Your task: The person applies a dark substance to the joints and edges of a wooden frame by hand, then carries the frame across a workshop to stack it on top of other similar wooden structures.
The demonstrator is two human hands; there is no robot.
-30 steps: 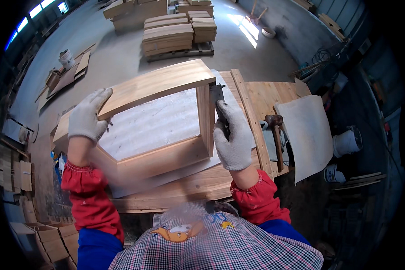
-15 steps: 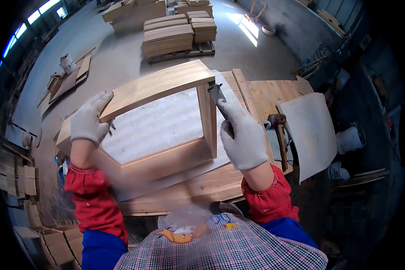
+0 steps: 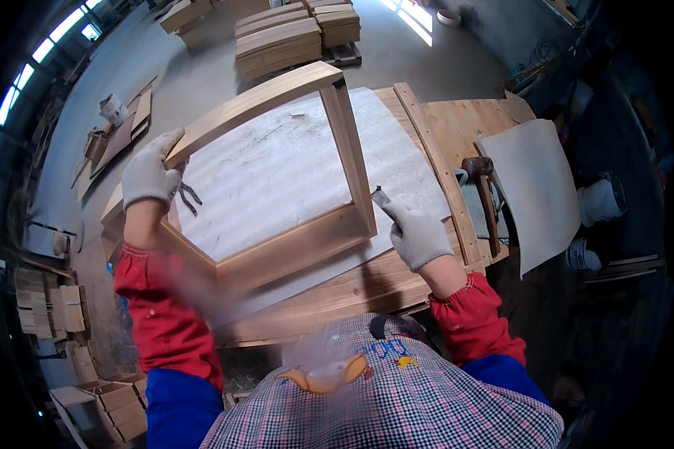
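- Left hand grips the wooden frame at nine o'clock; a slackened grip could tip it.
- Right hand pinches a small blade at the four o'clock corner; it might slip, gouging wood.

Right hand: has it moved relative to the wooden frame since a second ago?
Yes. The right hand has come off the wooden frame and pulled back toward the person, now beside the frame's near right corner, holding a small flat tool.

Item one: open square wooden frame, pale planks, which I see tilted up off the bench, far rail raised, near rail low at centre. Item two: small flat grey blade, just right of the frame's near-right corner, touching it.
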